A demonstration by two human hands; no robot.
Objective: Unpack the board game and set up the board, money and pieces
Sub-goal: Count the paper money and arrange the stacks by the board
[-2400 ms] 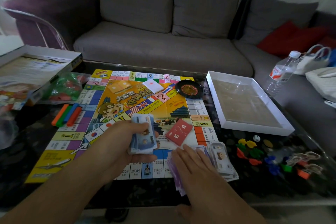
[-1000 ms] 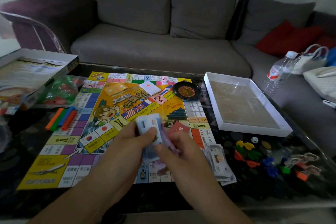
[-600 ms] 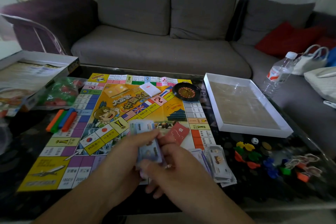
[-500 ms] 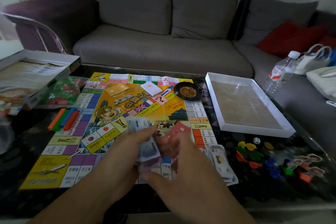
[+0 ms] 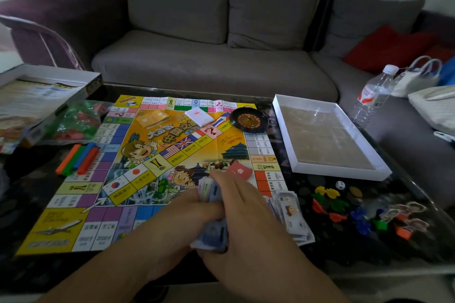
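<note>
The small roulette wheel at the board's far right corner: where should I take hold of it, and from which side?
Grip the roulette wheel by its raised black outer rim, fingers on opposite edges, coming from above. It lies flat and low on the board, so probably only the rim offers purchase.

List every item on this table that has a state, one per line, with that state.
Colourful paper game board: unfolded, flat on the table.
White cardboard box tray: open, no pieces visible inside.
Clear plastic water bottle: capped, upright.
Black roulette wheel: flat on the board corner.
Stack of paper money: held between both hands.
Left hand: gripping the money.
Right hand: fingers over the money.
</note>
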